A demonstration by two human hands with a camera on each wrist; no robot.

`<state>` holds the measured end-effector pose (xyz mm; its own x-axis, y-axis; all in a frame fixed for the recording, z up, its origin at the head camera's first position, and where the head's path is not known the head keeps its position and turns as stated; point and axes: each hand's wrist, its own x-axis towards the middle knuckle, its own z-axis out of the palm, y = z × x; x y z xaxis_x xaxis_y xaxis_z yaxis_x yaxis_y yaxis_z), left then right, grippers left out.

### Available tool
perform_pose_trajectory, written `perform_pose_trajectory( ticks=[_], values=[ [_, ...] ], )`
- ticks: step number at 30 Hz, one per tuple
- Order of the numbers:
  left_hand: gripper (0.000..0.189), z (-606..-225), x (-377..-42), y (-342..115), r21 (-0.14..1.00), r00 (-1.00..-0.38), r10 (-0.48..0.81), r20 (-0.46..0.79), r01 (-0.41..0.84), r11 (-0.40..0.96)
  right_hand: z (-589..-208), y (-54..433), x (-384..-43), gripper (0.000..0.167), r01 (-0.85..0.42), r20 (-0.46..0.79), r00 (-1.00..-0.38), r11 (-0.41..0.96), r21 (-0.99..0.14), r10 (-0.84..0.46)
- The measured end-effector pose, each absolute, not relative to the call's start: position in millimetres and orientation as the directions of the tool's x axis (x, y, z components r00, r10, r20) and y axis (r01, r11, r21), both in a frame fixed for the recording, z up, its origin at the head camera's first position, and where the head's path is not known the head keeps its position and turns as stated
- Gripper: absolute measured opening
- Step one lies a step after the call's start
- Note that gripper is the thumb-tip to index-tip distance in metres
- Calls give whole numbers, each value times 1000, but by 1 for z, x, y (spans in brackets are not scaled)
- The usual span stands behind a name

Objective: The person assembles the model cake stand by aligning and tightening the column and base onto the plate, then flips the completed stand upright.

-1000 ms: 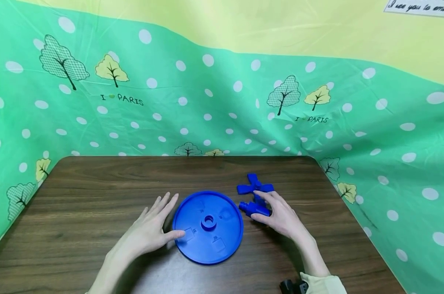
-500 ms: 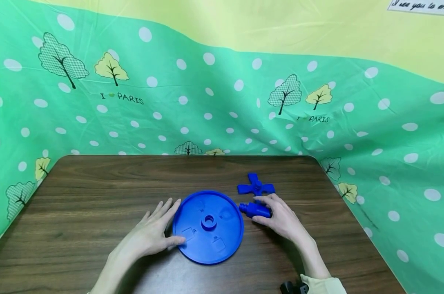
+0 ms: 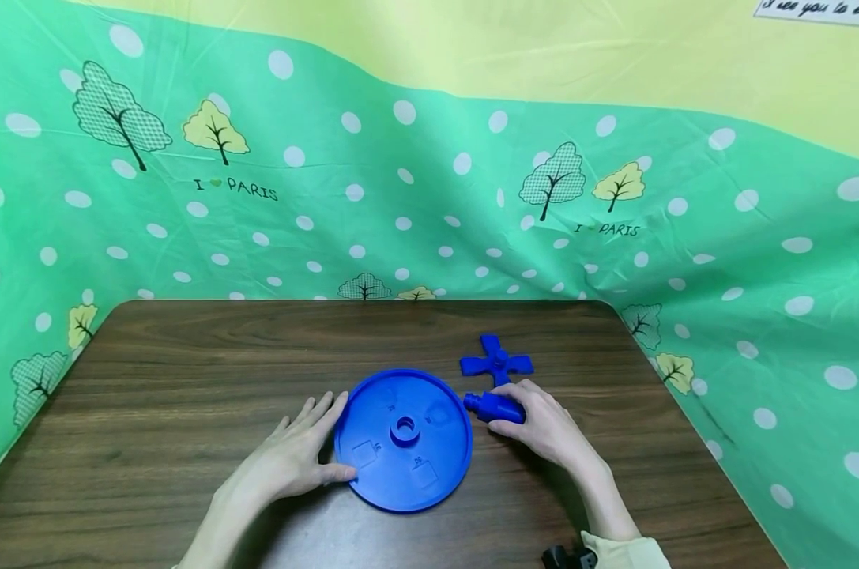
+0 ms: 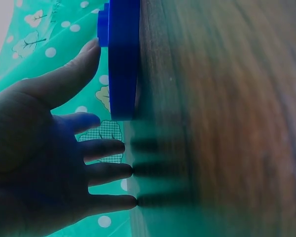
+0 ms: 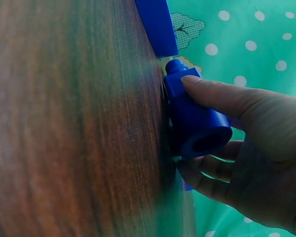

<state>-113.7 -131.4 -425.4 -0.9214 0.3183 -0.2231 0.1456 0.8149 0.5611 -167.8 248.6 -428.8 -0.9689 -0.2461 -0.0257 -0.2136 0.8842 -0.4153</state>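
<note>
A round blue plastic disc with a raised rim and a short hollow hub lies flat on the table. My left hand is spread at its left side, thumb at the rim and fingers straight; in the left wrist view the fingertips point down at the tabletop. To the disc's right, my right hand holds a blue stepped cylinder, which has a narrow neck and a hollow wide end. The thumb lies along its side and the other fingers curl round the far side. The neck points at the disc's edge.
A blue four-armed cross piece lies just behind the cylinder. The brown wooden table ends at a green dotted curtain behind and on both sides. A black device sits by the right sleeve.
My left hand has slid slightly nearer, its thumb shifting from over the disc's face to its rim. My right forefinger has drawn back from the cross piece onto the cylinder.
</note>
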Motion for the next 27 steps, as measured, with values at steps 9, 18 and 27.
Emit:
perform_pose_trajectory(
  ticks=[9,18,27],
  values=[
    [106,-426,-113,-130,552,-916,323,-239,146,821,-428,248,-167,44,-226,-24,-966,882,-413,-258],
    [105,-427,-113,-130,536,-913,320,-253,143,832,-428,249,-167,44,-231,-24,-964,882,-411,-264],
    [104,-427,-113,-128,508,-919,307,-250,145,849,-426,249,-167,43,-229,-28,-964,881,-413,-264]
  ],
)
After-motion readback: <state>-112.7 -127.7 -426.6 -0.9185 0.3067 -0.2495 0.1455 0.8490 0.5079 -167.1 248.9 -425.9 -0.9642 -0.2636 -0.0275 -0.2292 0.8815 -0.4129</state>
